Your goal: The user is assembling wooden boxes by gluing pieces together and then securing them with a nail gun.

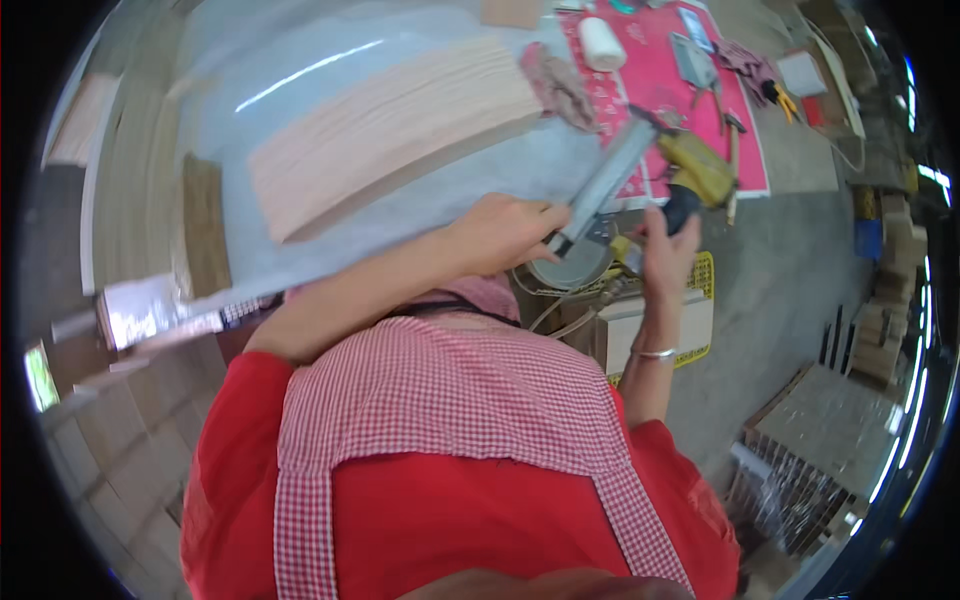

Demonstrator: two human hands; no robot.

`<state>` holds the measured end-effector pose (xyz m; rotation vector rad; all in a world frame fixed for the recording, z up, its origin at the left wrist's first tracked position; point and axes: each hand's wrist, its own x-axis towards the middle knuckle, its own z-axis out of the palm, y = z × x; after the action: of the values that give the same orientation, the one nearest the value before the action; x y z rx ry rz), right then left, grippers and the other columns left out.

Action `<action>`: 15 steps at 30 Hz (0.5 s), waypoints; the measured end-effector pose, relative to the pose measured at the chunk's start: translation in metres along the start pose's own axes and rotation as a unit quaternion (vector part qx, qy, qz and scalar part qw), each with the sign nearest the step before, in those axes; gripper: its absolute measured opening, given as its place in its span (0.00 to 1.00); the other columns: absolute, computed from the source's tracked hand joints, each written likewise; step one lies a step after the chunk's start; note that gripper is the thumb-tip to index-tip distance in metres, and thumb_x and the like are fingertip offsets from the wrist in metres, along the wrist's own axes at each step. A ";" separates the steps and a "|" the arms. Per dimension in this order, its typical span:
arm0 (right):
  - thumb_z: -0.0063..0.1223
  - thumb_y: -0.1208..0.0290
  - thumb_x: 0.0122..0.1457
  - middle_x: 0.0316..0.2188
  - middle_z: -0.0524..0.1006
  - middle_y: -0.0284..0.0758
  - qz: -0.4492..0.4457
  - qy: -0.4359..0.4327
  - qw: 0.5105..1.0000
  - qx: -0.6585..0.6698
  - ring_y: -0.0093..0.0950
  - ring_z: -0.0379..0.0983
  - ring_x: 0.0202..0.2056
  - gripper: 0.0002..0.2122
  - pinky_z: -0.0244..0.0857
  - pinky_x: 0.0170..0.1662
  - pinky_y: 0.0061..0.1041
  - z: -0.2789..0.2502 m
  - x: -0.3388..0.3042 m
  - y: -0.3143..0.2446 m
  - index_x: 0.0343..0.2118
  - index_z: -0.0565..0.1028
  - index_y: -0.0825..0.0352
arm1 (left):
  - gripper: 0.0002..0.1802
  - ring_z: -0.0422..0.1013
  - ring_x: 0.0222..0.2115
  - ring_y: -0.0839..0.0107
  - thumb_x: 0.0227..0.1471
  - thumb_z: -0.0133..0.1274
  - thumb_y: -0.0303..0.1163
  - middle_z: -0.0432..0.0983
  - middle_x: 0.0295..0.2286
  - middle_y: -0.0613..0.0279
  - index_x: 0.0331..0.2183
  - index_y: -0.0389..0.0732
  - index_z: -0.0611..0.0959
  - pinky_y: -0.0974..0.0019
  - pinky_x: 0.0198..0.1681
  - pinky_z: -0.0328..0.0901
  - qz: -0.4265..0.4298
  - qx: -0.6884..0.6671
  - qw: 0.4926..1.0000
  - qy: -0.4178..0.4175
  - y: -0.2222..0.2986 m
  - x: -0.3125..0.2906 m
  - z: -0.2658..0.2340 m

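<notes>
A nail gun (702, 168) with a yellow body, dark grip and long silver magazine is held over the table's right edge. My left hand (505, 232) is closed around the near end of the magazine. My right hand (667, 255) wraps the dark grip, beside the air hose fitting (612, 292). Motion blurs the tool, and its nose is hard to make out. To the left, a stack of pale wooden strips (400, 130) lies at a slant on the grey tabletop (250, 75).
A pink mat (650, 35) carries a white roll (602, 44), a hammer (734, 150) and pliers (712, 100). A crumpled cloth (560, 88) lies beside it. Below the table edge stand a pale box (640, 335) and a looped hose (560, 325). Long boards (130, 170) line the left.
</notes>
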<state>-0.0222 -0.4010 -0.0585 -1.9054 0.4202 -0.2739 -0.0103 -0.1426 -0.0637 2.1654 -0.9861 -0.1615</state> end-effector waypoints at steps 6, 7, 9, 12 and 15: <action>0.62 0.75 0.61 0.24 0.74 0.30 -0.142 0.037 0.989 0.033 0.19 0.70 0.22 0.15 0.68 0.29 0.20 -0.013 -0.009 -0.086 0.46 0.70 0.74 | 0.26 0.78 0.36 0.49 0.49 0.66 0.40 0.77 0.38 0.54 0.45 0.41 0.75 0.50 0.38 0.72 0.018 0.010 0.999 0.040 0.020 -0.005 -0.003; 0.63 0.75 0.60 0.24 0.74 0.30 -0.149 0.060 0.986 0.037 0.18 0.70 0.22 0.15 0.67 0.28 0.20 -0.014 -0.009 -0.097 0.46 0.70 0.74 | 0.26 0.78 0.38 0.49 0.48 0.67 0.40 0.77 0.40 0.54 0.46 0.40 0.76 0.50 0.39 0.71 0.005 0.017 0.999 0.038 0.021 -0.010 -0.009; 0.64 0.74 0.60 0.22 0.74 0.30 -0.163 -0.020 0.986 -0.013 0.18 0.69 0.21 0.14 0.65 0.27 0.20 -0.018 -0.004 -0.119 0.44 0.73 0.73 | 0.26 0.77 0.41 0.50 0.48 0.67 0.40 0.76 0.44 0.54 0.45 0.40 0.76 0.50 0.44 0.70 -0.015 0.053 0.997 0.051 0.018 -0.023 -0.026; 0.66 0.72 0.59 0.21 0.75 0.29 -0.147 -0.101 0.978 -0.111 0.16 0.70 0.20 0.11 0.61 0.25 0.20 -0.015 0.010 -0.136 0.38 0.77 0.73 | 0.26 0.72 0.50 0.53 0.46 0.68 0.42 0.73 0.50 0.53 0.44 0.40 0.78 0.50 0.53 0.65 -0.056 0.156 0.980 0.107 0.003 -0.050 -0.062; 0.68 0.71 0.56 0.22 0.77 0.30 -0.154 -0.161 0.951 -0.215 0.17 0.70 0.20 0.11 0.61 0.24 0.21 -0.002 0.024 -0.131 0.35 0.79 0.73 | 0.28 0.66 0.56 0.52 0.45 0.70 0.43 0.69 0.56 0.50 0.44 0.41 0.78 0.49 0.58 0.61 -0.098 0.280 0.928 0.227 -0.013 -0.091 -0.103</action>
<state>0.0196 -0.3700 0.0645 -2.3964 -0.0492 -0.0688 -0.0260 -0.0149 -0.0145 2.6401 -0.5835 0.5737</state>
